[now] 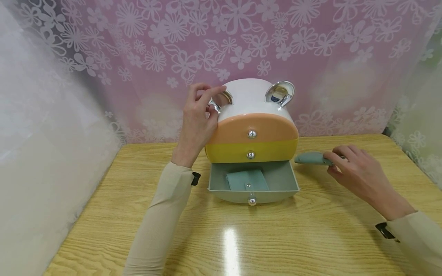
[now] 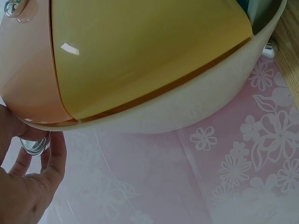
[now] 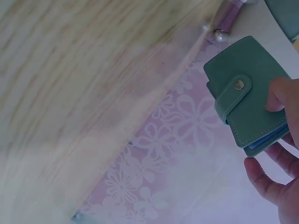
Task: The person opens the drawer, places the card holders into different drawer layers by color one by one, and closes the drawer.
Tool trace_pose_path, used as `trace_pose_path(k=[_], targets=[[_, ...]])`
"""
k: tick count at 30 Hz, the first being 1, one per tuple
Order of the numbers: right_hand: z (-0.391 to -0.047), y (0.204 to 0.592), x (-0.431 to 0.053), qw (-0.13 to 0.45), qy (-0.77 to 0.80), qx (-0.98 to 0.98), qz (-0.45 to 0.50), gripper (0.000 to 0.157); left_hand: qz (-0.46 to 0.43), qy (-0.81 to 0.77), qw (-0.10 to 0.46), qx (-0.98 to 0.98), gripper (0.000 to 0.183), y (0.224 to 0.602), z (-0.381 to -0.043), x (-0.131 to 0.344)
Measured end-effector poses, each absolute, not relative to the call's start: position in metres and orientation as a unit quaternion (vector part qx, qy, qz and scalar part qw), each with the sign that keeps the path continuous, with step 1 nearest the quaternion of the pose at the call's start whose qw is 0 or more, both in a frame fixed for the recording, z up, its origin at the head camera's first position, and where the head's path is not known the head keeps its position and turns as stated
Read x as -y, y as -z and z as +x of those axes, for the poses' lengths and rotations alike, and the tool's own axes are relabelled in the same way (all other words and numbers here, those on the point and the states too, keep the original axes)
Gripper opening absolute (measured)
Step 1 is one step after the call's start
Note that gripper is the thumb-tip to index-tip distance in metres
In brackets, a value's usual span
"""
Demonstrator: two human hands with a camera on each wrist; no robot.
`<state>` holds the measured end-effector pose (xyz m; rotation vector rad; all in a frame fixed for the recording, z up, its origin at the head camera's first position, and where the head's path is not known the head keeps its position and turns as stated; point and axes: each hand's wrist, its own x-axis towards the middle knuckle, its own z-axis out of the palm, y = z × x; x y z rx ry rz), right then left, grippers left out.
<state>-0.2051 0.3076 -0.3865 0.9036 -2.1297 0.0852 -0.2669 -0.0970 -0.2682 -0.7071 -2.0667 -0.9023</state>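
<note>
A small drawer box [image 1: 246,96] with a white top stands on the table, with an orange drawer [image 1: 228,130], a yellow drawer [image 1: 224,153] and a pulled-out grey-green bottom drawer [image 1: 217,178]. My left hand [image 1: 197,119] holds the box's left silver ear [image 1: 226,97] between thumb and fingers; the left wrist view shows this hand [image 2: 28,186] around the shiny ear [image 2: 35,145]. To the right of the box, my right hand [image 1: 362,172] pinches a green card wallet [image 1: 309,158] above the table. Its snapped strap [image 3: 233,95] shows in the right wrist view. Inside the bottom drawer lies a pale teal snap-fastened pouch [image 1: 243,180].
The right silver ear [image 1: 280,94] juts from the box top. Round silver knobs [image 1: 252,201] stick out from the drawer fronts. A pink flowered curtain [image 1: 207,46] hangs behind the wooden table [image 1: 276,237], and pale sheets flank both sides.
</note>
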Motion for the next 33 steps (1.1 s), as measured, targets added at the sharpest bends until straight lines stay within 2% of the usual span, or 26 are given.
trace_pose_path(k=[13,33], targets=[[-0.183,0.371,-0.305,0.448,-0.062,0.823,0.343,0.054,-0.279,0.346,0.38,0.811,0.05,0.268,-0.268,0.097],[-0.159,0.349,-0.299,0.466,-0.085,0.806,0.356,0.058,-0.272,0.359,0.382,0.807,0.046,0.268,-0.267,0.098]])
